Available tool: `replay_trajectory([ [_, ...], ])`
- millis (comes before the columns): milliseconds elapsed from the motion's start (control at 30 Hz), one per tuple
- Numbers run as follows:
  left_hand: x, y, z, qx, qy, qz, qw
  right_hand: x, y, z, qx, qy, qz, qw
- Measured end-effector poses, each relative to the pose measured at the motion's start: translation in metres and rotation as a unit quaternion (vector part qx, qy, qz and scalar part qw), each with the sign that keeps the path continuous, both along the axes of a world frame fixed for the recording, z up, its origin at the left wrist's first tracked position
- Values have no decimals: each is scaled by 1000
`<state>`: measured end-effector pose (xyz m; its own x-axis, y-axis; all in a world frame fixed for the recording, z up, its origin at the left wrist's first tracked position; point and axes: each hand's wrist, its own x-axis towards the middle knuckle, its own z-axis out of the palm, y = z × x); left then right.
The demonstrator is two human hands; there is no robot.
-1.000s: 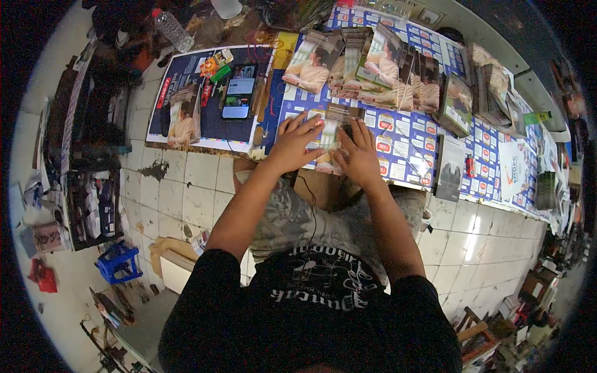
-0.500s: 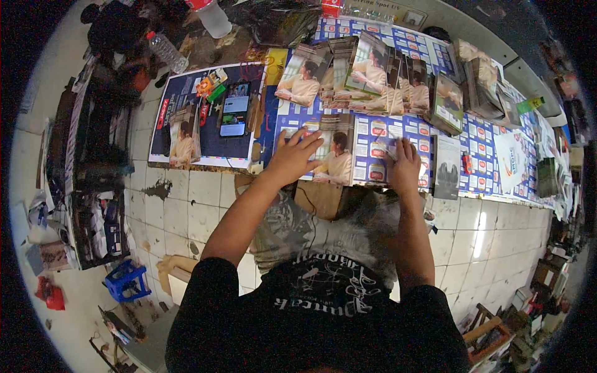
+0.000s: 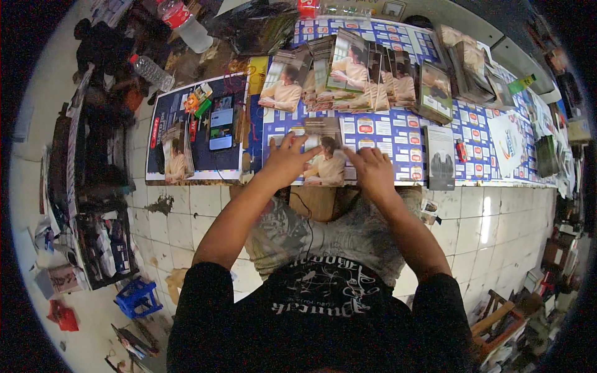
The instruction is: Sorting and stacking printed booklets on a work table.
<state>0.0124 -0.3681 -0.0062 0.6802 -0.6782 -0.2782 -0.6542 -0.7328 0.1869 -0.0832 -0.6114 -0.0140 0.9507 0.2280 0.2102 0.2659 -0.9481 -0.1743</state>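
Note:
A brochure [image 3: 329, 169] with a picture of a person in a light top lies near the table's front edge. My left hand [image 3: 287, 163] rests at its left side, fingers spread and open, the fingertips pressing on the cover. At its right edge is my right hand [image 3: 375, 173], fingers bent and drawn together. A pale sliver shows by that hand's fingertips, too small to name. Beyond both hands lie several overlapping brochures [image 3: 348, 65] with the same cover. To their right stands a stack of brochures [image 3: 435, 93].
A phone [image 3: 222, 121] and more brochures [image 3: 176, 158] lie on a dark printed sheet [image 3: 155, 168] at left. Blue patterned sheets [image 3: 404, 149] cover the table. A dark leaflet [image 3: 441, 168] sits at right. Bottles [image 3: 186, 25] stand at the back left.
My right hand has moved left, from the patterned sheet to the brochure's right edge. My left hand stays spread on the brochure. The whole view has shifted slightly.

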Motion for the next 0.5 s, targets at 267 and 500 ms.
replay_trajectory([
  [267,-3,1,2,17,-16,-5,1000,77,-14,-21,-18,-140,-87,986],
  [500,-2,0,-3,13,-1,1,1000,73,-30,-23,-10,-113,18,993],
])
